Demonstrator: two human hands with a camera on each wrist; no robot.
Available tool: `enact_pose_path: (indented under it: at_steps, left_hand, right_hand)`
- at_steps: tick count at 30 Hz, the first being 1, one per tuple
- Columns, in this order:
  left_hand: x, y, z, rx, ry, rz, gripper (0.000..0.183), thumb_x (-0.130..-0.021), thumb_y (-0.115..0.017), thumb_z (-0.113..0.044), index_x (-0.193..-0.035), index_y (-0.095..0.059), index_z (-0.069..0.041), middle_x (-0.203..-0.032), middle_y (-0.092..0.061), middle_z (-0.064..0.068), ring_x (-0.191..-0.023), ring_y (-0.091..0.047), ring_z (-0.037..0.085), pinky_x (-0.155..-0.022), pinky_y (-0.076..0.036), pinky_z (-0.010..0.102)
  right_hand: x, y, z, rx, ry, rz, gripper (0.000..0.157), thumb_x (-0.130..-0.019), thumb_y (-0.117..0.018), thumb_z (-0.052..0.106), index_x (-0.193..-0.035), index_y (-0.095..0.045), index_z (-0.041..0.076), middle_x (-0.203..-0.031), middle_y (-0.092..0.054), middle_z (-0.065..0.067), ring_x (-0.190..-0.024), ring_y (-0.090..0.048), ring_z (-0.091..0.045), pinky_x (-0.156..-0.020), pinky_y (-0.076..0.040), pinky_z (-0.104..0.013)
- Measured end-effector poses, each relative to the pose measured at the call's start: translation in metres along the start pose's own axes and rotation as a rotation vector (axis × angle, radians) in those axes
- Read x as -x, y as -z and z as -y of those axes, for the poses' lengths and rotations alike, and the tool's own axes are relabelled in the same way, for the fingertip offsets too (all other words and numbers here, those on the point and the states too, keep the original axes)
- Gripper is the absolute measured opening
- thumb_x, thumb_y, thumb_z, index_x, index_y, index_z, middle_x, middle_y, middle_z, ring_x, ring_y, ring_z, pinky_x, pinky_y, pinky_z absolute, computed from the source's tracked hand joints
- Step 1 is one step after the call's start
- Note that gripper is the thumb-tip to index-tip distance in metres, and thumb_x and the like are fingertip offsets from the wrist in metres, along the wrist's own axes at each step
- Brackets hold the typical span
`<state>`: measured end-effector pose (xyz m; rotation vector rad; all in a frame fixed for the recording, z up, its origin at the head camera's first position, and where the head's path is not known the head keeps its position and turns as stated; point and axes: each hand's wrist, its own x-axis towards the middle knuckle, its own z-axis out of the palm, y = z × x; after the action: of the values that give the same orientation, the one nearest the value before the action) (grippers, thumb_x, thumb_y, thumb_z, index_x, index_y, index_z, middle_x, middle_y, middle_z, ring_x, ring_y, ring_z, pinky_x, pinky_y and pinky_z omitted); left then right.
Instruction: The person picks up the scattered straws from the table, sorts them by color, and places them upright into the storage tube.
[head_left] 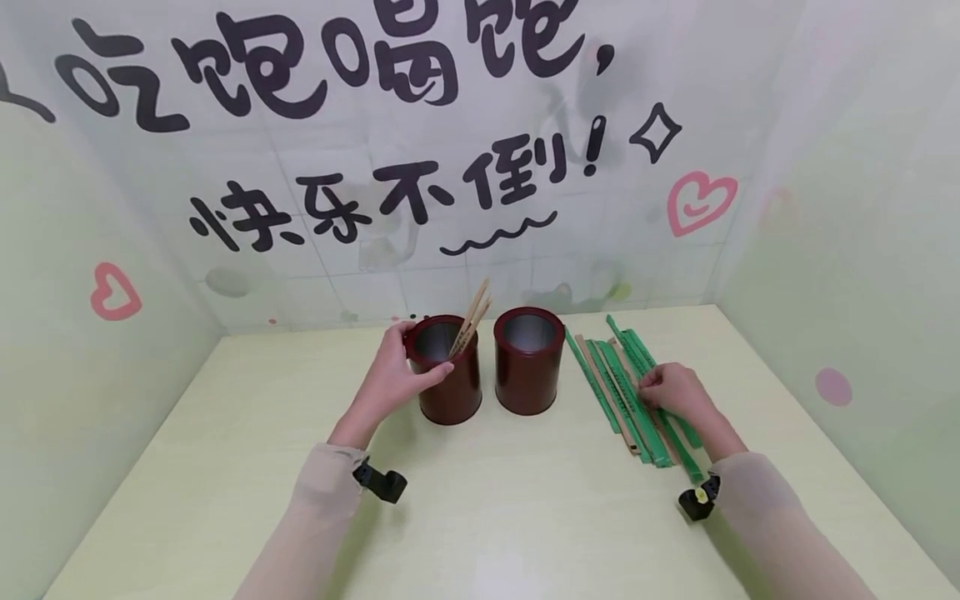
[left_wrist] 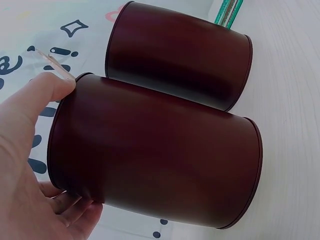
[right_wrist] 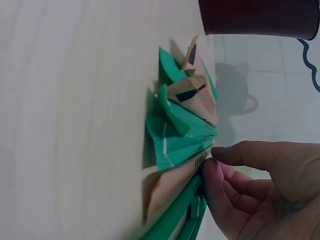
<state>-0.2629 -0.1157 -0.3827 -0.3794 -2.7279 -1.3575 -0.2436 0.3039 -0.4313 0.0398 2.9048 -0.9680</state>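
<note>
My left hand [head_left: 390, 375] grips the left dark red canister [head_left: 452, 398] at its rim, thumb on the near side and fingers round the far side. Several thin tan packets [head_left: 472, 321] lean up out of this canister. To the right, my right hand [head_left: 678, 392] is over a spread of long, narrow green and tan paper packets [head_left: 621, 392]. Its thumb and index finger pinch a tan packet [right_wrist: 172, 182] lying between green packets [right_wrist: 175, 132], as the right wrist view shows.
A second dark red canister [head_left: 527, 375] stands upright just right of the held one, between it and the packets. The pale tabletop [head_left: 495, 508] meets a back wall [head_left: 360, 283] with black lettering, and a side wall [head_left: 862, 292] rises on the right.
</note>
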Motion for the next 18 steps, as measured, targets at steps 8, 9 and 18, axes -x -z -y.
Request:
enact_pose_path:
  at_steps: [8, 9, 18]
  left_hand:
    - [0.007, 0.001, 0.005, -0.005, 0.012, 0.003, 0.086, -0.084, -0.078, -0.026, -0.147, -0.028, 0.005, -0.146, -0.039, 0.024, -0.134, -0.045, 0.037, -0.109, -0.045, 0.052]
    - [0.007, 0.001, 0.005, -0.006, 0.013, 0.003, 0.086, -0.084, -0.078, -0.026, -0.147, -0.028, 0.004, -0.146, -0.039, 0.024, -0.134, -0.045, 0.037, -0.109, -0.045, 0.052]
    - [0.0, 0.0, 0.002, -0.002, -0.013, -0.004, 0.086, -0.084, -0.078, -0.027, -0.147, -0.028, 0.004, -0.145, -0.04, 0.023, -0.134, -0.045, 0.036, -0.11, -0.044, 0.051]
  right_hand:
    - [-0.003, -0.011, 0.007, 0.165, -0.003, 0.015, 0.013, -0.089, -0.067, 0.008, -0.08, -0.072, 0.0, -0.073, -0.07, -0.009, -0.065, -0.061, -0.018, -0.063, -0.051, -0.035]
    - [-0.003, -0.012, 0.008, 0.19, 0.0, 0.016, 0.014, -0.089, -0.067, 0.008, -0.078, -0.072, 0.0, -0.072, -0.07, -0.009, -0.064, -0.061, -0.017, -0.062, -0.051, -0.034]
    - [-0.008, -0.007, 0.014, 0.272, -0.008, -0.011, 0.014, -0.087, -0.067, 0.007, -0.077, -0.072, -0.001, -0.074, -0.069, -0.012, -0.062, -0.059, -0.018, -0.057, -0.051, -0.032]
